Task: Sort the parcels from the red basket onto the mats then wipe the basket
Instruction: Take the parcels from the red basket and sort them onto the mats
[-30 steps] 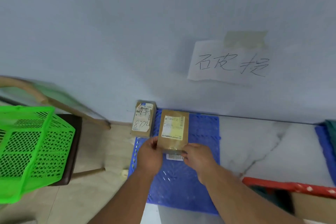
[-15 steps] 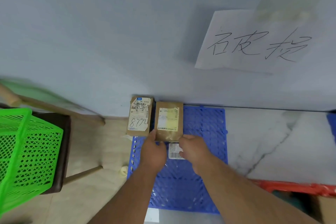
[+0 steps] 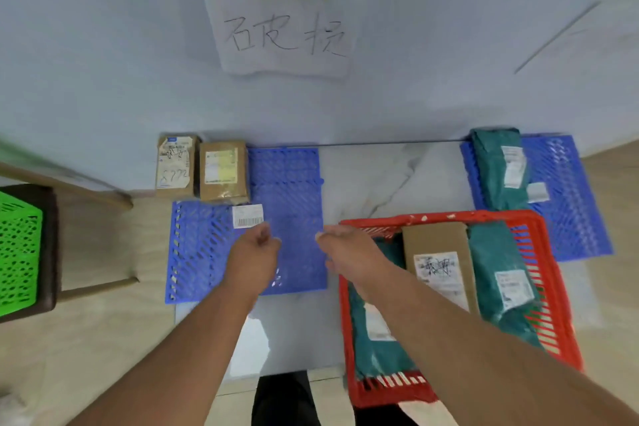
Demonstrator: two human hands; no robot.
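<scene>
While both of my hands hung over the floor with nothing in them, the left hand sat above the near blue mat with its fingers loosely curled, and the right hand hovered at the left rim of the red basket, its fingers also loosely bent and gripping nothing. From the left hand, at twelve o'clock, a loose white barcode label lay on the mat just beyond my fingertips; I could not tell whether they touched it. Farther out at eleven o'clock, two brown parcels stood side by side against the wall at the mat's far left edge: the parcel with handwriting on the outside and the plain brown parcel just beside it, the two nearly touching. At three o'clock from my right hand the basket held a cardboard box with a printed label, a teal bag to its right, and another teal bag partly under my forearm. At one o'clock, well apart, a second blue mat carried a teal parcel along its left side. A handwritten paper sign was taped to the wall at twelve o'clock, and a green basket rested on a dark stool at nine o'clock.
</scene>
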